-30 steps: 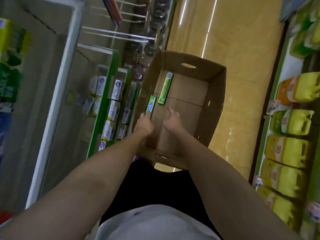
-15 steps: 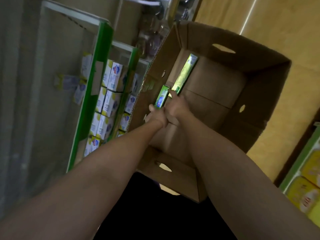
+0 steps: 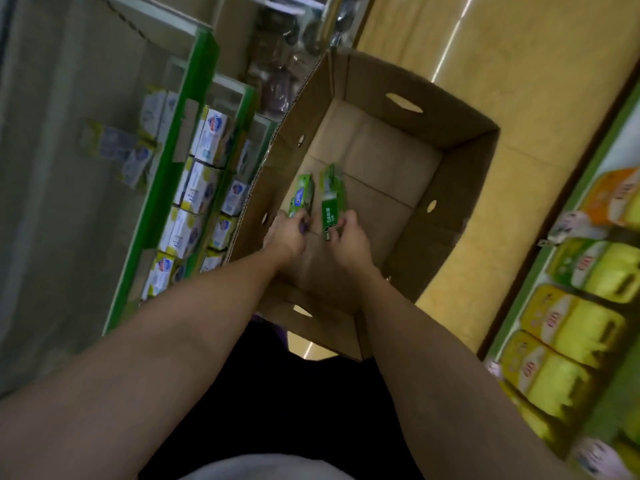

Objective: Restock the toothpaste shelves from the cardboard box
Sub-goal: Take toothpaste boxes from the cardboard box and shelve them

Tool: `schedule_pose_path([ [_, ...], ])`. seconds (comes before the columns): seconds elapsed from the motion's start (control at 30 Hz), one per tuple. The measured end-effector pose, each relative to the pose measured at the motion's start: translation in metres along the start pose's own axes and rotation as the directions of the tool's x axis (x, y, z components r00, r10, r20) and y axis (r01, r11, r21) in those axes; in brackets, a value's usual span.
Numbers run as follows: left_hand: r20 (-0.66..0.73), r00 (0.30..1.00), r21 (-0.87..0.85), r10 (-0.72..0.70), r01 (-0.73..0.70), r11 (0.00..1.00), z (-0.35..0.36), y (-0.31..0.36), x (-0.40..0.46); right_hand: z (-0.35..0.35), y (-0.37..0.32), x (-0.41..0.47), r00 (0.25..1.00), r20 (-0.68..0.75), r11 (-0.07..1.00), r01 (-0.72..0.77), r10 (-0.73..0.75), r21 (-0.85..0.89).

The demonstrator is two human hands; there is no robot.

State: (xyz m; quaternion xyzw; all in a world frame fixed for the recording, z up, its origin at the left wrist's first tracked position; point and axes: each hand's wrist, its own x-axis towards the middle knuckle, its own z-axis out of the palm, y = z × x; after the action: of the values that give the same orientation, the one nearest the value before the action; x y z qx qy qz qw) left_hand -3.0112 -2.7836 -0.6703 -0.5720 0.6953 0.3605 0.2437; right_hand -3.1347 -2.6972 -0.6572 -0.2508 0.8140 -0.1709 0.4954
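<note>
An open cardboard box [image 3: 460, 188] stands on the aisle floor in front of me. Both my arms reach down into it. My left hand [image 3: 287, 233] grips the near end of a small green toothpaste carton [image 3: 300, 195] by the box's left wall. My right hand [image 3: 349, 237] pinches the near end of a longer green toothpaste carton [image 3: 331, 195], tilted up off the box floor. The two cartons lie side by side, almost touching. Apart from them I see only bare cardboard inside the box.
A green-edged shelf [image 3: 180, 161] on the left holds rows of white and yellow cartons [image 3: 204, 178], close against the box's left wall. On the right, a low shelf carries yellow packs [image 3: 571, 327]. Tan floor tiles [image 3: 519, 81] stretch beyond the box.
My right hand has pulled the long carton back from the far part of the box and tilted it up. My left hand closed on the small carton. The view pulled back a little.
</note>
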Motion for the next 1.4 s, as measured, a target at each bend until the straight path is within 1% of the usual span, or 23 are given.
schedule_pose_path([
  [0.03,0.013,1.0,-0.102,-0.005,0.006,0.995,-0.004,0.002,-0.01,-0.001,-0.004,-0.011,0.998,-0.014,0.996,-0.052,0.053,0.066],
  [0.07,0.029,0.999,-0.21,-0.022,0.027,0.977,-0.009,0.004,-0.02,-0.003,-0.01,-0.024,0.993,-0.008,0.979,-0.113,0.116,0.167],
  [0.1,0.055,0.997,-0.336,-0.058,0.073,0.939,-0.014,0.004,-0.031,-0.003,-0.014,-0.035,0.985,0.015,0.938,-0.168,0.172,0.303],
  [0.17,0.105,0.986,-0.518,-0.127,0.163,0.84,-0.027,0.002,-0.049,-0.003,-0.023,-0.054,0.969,0.079,0.801,-0.237,0.233,0.55],
  [0.2,0.131,0.981,-0.571,-0.141,0.191,0.798,-0.033,-0.001,-0.054,-0.003,-0.029,-0.062,0.966,0.095,0.749,-0.247,0.241,0.615],
  [0.27,0.2,0.968,-0.684,-0.15,0.247,0.686,-0.045,-0.005,-0.069,-0.005,-0.041,-0.078,0.966,0.113,0.696,-0.246,0.232,0.674],
  [0.3,0.232,0.961,-0.747,-0.152,0.276,0.604,-0.051,-0.007,-0.077,-0.006,-0.046,-0.085,0.968,0.123,0.681,-0.243,0.221,0.691],
  [0.37,0.252,0.957,-0.827,-0.141,0.289,0.483,-0.065,-0.01,-0.095,-0.012,-0.058,-0.099,0.972,0.155,0.67,-0.235,0.178,0.705],
  [0.47,0.263,0.959,-0.891,-0.107,0.284,0.355,-0.079,-0.017,-0.122,-0.022,-0.074,-0.122,0.97,0.232,0.656,-0.22,0.07,0.722],
  [0.57,0.223,0.972,-0.942,-0.08,0.236,0.237,-0.081,-0.021,-0.158,-0.031,-0.085,-0.144,0.952,0.305,0.624,-0.216,-0.037,0.751],
  [0.63,0.181,0.979,-0.965,-0.095,0.196,0.175,-0.075,-0.026,-0.19,-0.034,-0.085,-0.162,0.932,0.348,0.65,-0.203,-0.101,0.732],
  [0.73,0.118,0.984,-0.986,-0.137,0.133,0.102,-0.068,-0.041,-0.226,-0.03,-0.081,-0.181,0.886,0.437,0.733,-0.193,-0.156,0.653],
  [0.83,0.068,0.971,-0.997,-0.228,0.073,0.015,-0.057,-0.065,-0.256,-0.018,-0.083,-0.199,0.844,0.506,0.833,-0.145,-0.178,0.534],
  [0.93,0.033,0.951,-0.996,-0.307,0.005,-0.095,-0.045,-0.092,-0.289,0.001,-0.085,-0.221,0.801,0.567,0.892,-0.099,-0.191,0.441],
  [1.0,0.02,0.938,-0.99,-0.347,-0.03,-0.138,-0.036,-0.112,-0.312,0.015,-0.088,-0.238,0.759,0.619,0.927,-0.056,-0.202,0.371],
  [1.03,0.013,0.931,-0.985,-0.365,-0.051,-0.164,-0.031,-0.12,-0.324,0.023,-0.089,-0.246,0.74,0.641,0.94,-0.033,-0.205,0.34],
  [1.13,0.009,0.911,-0.952,-0.413,-0.119,-0.281,-0.013,-0.144,-0.359,0.048,-0.094,-0.272,0.687,0.698,0.966,0.022,-0.203,0.259],
  [1.2,0.009,0.892,-0.928,-0.452,-0.161,-0.337,0.0,-0.16,-0.382,0.067,-0.097,-0.29,0.657,0.728,0.976,0.051,-0.193,0.213],
  [1.33,0.032,0.856,-0.843,-0.516,-0.255,-0.474,0.033,-0.193,-0.425,0.106,-0.1,-0.326,0.586,0.793,0.986,0.126,-0.165,0.112],
  [1.4,0.04,0.836,-0.797,-0.548,-0.304,-0.522,0.049,-0.207,-0.447,0.127,-0.098,-0.345,0.555,0.819,0.982,0.184,-0.147,0.051],
])
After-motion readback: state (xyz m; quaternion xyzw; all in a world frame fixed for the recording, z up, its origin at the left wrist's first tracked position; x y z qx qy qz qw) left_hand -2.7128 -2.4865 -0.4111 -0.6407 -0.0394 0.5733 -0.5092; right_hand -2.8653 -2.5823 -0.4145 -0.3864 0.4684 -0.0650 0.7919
